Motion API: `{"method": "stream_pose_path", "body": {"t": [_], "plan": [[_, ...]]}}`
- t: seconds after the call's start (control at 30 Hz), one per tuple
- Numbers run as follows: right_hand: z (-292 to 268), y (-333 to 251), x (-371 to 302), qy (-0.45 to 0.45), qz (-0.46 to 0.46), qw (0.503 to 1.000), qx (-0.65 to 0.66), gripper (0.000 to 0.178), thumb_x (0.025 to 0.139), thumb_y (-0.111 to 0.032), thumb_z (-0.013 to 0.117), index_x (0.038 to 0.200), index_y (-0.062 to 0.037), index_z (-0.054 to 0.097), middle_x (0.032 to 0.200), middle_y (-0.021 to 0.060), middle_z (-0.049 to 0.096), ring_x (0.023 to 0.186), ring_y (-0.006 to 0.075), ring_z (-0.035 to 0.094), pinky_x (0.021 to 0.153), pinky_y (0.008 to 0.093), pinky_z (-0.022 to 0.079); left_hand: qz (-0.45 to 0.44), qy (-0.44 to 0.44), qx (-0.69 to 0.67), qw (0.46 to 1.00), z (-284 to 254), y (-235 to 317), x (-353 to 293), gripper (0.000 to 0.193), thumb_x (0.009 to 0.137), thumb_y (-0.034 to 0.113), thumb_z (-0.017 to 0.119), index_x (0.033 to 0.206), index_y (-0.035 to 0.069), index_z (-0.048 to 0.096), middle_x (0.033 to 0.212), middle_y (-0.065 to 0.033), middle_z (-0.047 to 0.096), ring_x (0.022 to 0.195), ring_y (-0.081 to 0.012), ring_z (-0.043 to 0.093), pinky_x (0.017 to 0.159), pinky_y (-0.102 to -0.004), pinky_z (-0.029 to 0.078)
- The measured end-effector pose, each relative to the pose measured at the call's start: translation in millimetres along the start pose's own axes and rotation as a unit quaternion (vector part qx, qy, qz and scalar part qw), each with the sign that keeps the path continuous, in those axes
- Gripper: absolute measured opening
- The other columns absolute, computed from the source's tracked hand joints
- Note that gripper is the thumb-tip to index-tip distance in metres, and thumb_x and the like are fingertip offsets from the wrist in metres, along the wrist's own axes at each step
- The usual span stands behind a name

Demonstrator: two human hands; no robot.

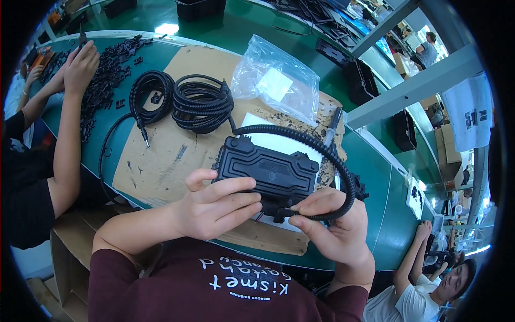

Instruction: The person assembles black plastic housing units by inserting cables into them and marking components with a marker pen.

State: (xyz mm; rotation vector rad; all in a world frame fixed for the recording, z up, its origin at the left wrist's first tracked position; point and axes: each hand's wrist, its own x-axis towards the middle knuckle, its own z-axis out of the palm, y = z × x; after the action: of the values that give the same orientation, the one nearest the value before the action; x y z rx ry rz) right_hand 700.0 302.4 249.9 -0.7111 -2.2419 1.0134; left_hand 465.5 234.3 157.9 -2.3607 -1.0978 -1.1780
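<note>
A black ribbed plastic box [268, 170] is held up over the cardboard-covered bench. My left hand [217, 204] grips its left and near side, fingers spread across the lid. My right hand [335, 222] pinches the end of a black corrugated hose [351, 188] at the box's near edge, beside a small black fitting [280, 216]. I cannot tell whether the hose end is seated in the fitting. From my right hand the hose arcs up over the box to a coiled bundle [201, 104]. Beneath the box lies a white sheet [255, 121], partly hidden.
Another black coil [151, 96] with a metal-tipped end lies left on the cardboard [145, 166]. A clear plastic bag [276, 80] rests behind. Small black clips [110, 67] are heaped at the far left, near a co-worker's hands [80, 67]. A pen-like tool [333, 121] lies right.
</note>
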Motion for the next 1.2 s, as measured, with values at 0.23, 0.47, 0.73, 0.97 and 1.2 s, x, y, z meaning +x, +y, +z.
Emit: {"method": "stream_pose_path", "body": {"t": [0.23, 0.47, 0.73, 0.97, 1.2], "plan": [[-2.4, 5.7, 1.0, 0.027, 0.088, 0.986, 0.141, 0.013, 0.08, 0.0, 0.076, 0.085, -0.0015, 0.064, 0.078, 0.0088, 0.07, 0.07, 0.0149, 0.068, 0.062, 0.0253, 0.051, -0.093, -0.039, -0.134, 0.986, -9.3, 10.3, 12.7, 0.035, 0.064, 0.011, 0.077, 0.099, 0.009, 0.073, 0.087, 0.0042, 0.065, 0.093, -0.0191, 0.055, 0.078, -0.0358, 0.031], [-8.9, 4.0, -0.6, 0.082, 0.133, 0.963, 0.219, 0.012, 0.083, 0.001, 0.073, 0.085, -0.0009, 0.061, 0.077, 0.0083, 0.068, 0.067, 0.0116, 0.064, 0.058, 0.0225, 0.047, -0.128, -0.107, -0.171, 0.971, -17.9, 13.3, 13.5, 0.036, 0.063, 0.003, 0.076, 0.099, 0.006, 0.073, 0.086, 0.0025, 0.063, 0.091, -0.0207, 0.053, 0.076, -0.0344, 0.034], [-8.1, 3.6, 0.7, 0.097, 0.115, 0.968, 0.199, 0.014, 0.082, -0.001, 0.075, 0.084, -0.0009, 0.061, 0.076, 0.0078, 0.067, 0.064, 0.0099, 0.062, 0.056, 0.0214, 0.045, -0.23, -0.119, -0.268, 0.928, -36.0, 21.6, 14.7, 0.022, 0.078, 0.001, 0.073, 0.1, -0.001, 0.071, 0.08, -0.0073, 0.063, 0.073, -0.022, 0.056, 0.063, -0.0301, 0.045], [-16.8, -0.4, 4.3, 0.036, 0.072, 0.995, 0.067, 0.016, 0.081, 0.004, 0.072, 0.086, 0.0016, 0.057, 0.083, 0.0141, 0.063, 0.066, 0.0159, 0.063, 0.059, 0.0248, 0.049, -0.464, -0.259, -0.46, 0.711, -51.1, 14.8, 13.7, 0.021, 0.09, 0.011, 0.068, 0.108, -0.001, 0.071, 0.082, -0.0059, 0.066, 0.07, -0.0091, 0.058, 0.061, -0.0238, 0.044], [-9.3, -13.7, 8.9, 0.078, 0.08, 0.988, 0.11, 0.015, 0.076, -0.001, 0.079, 0.082, -0.0009, 0.065, 0.075, 0.0083, 0.068, 0.065, 0.0143, 0.064, 0.057, 0.0235, 0.048, -0.563, -0.343, -0.482, 0.578, -51.6, 10.7, 16.9, 0.026, 0.092, 0.018, 0.067, 0.111, 0.0, 0.071, 0.082, -0.005, 0.07, 0.067, -0.0076, 0.058, 0.061, -0.0238, 0.047]]}}
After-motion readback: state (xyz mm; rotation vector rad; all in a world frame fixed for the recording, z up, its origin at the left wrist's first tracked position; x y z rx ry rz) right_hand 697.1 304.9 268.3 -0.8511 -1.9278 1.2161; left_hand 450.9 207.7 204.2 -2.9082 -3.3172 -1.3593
